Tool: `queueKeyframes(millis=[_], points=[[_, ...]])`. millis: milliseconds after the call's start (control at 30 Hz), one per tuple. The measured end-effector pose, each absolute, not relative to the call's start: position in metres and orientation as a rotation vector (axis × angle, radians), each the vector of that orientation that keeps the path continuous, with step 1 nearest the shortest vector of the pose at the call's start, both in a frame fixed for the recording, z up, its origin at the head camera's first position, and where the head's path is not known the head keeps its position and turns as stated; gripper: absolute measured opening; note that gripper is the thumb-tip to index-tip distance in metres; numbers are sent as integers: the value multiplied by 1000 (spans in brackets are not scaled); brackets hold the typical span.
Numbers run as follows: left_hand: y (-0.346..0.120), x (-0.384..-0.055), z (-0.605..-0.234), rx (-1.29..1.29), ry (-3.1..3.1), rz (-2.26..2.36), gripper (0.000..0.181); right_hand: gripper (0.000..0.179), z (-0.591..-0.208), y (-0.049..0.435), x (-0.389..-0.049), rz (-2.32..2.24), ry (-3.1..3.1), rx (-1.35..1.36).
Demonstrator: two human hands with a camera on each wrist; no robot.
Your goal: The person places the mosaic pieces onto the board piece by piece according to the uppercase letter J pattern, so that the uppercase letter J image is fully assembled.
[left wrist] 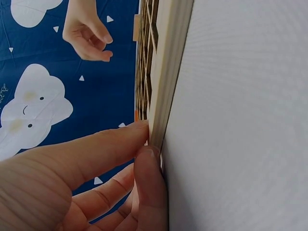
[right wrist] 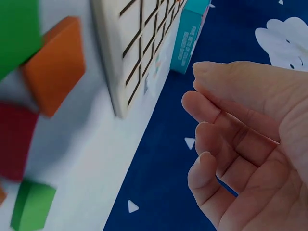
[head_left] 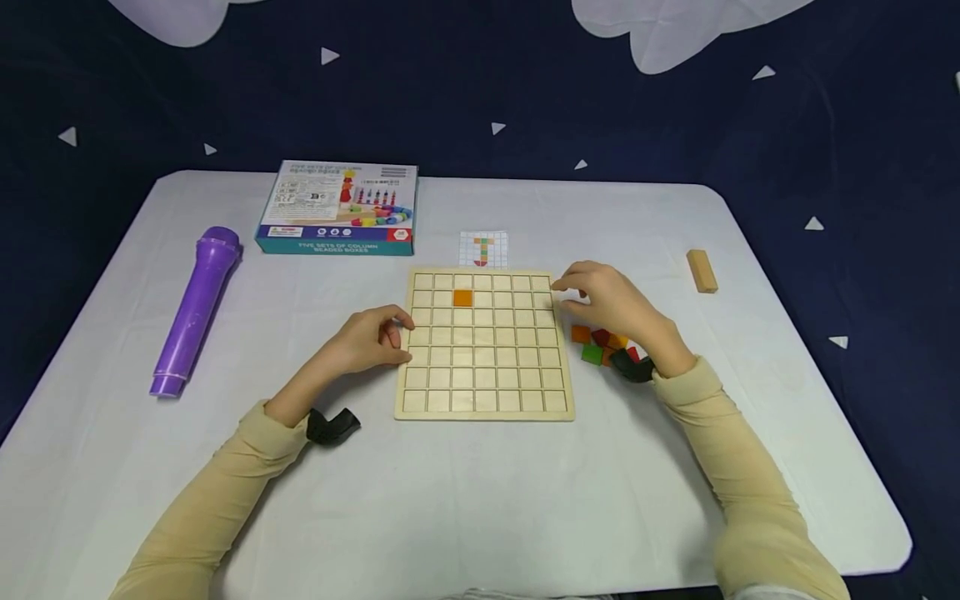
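Thumb and fingertips of my left hand (head_left: 367, 340) rest on the left edge of a wooden grid board (head_left: 483, 413), apart along it in the head view. The left wrist view shows those fingertips (left wrist: 144, 132) right at the board's rim. One orange square tile (head_left: 462, 297) lies in a cell of the second row from the far side. Near the upper right corner of the board, my right hand (head_left: 611, 298) has its thumb and fingers apart, holding nothing. Several tiles lie under and beside it, among them a green tile (head_left: 592, 354) and an orange tile (right wrist: 55, 67).
A small pattern card (head_left: 483, 249) lies just beyond the board. Farther back left is a flat toy box (head_left: 337, 208), and a purple tube (head_left: 197, 312) lies at left. At right there is a small wooden block (head_left: 702, 271). Dark cloth (head_left: 450, 92) hangs behind the table.
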State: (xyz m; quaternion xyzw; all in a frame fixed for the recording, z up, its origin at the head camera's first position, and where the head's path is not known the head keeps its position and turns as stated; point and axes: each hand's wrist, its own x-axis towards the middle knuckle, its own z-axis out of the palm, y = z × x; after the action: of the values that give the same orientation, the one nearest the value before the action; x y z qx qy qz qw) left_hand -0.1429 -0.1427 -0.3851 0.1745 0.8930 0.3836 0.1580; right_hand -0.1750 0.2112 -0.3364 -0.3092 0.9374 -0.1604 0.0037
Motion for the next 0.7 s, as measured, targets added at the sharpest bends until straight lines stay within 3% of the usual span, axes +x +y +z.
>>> queueKeyframes(millis=[700], points=[[-143, -143, -386, 480, 2549, 1104, 39, 25, -352, 261, -170, -461, 2991, -813]])
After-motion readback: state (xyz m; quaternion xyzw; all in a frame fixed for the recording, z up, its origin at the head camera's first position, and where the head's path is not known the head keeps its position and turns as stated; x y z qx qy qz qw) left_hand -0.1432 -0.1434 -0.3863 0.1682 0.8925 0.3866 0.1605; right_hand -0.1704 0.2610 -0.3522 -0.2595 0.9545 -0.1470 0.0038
